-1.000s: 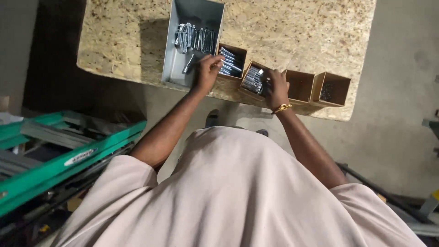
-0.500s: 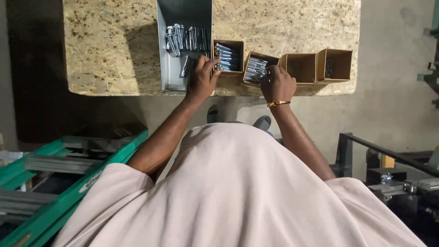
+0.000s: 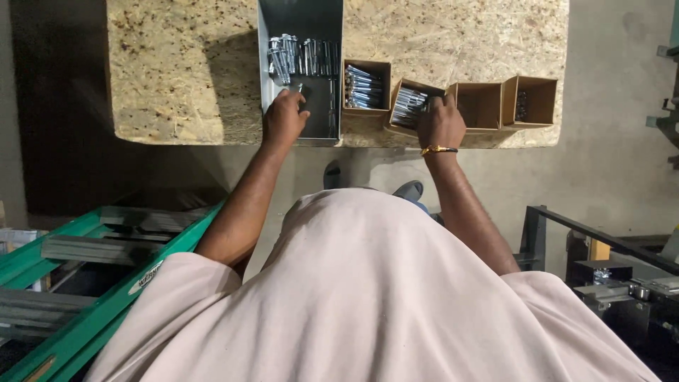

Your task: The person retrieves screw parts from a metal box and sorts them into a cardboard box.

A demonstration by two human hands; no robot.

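Observation:
My left hand [image 3: 284, 117] reaches into a grey metal tray [image 3: 322, 18] on a chipboard tabletop [image 3: 177, 71]. Its fingertips close on a silver bolt [image 3: 297, 88] just below the pile of bolts [image 3: 303, 56]. My right hand [image 3: 440, 124], with a gold bangle on the wrist, grips the near edge of a tilted cardboard box [image 3: 397, 120] full of bolts. Between the hands stands another cardboard box [image 3: 366, 86] with bolts in it.
Right of my right hand stand an open cardboard box [image 3: 479, 106] that looks empty and another [image 3: 530, 100] with a few bolts. A green ladder [image 3: 106, 297] lies at the lower left. A black metal frame [image 3: 566, 226] stands at the right.
My left hand has moved left from the first cardboard box into the grey tray. My right hand stays on the tilted box. The view has shifted so the table sits more square.

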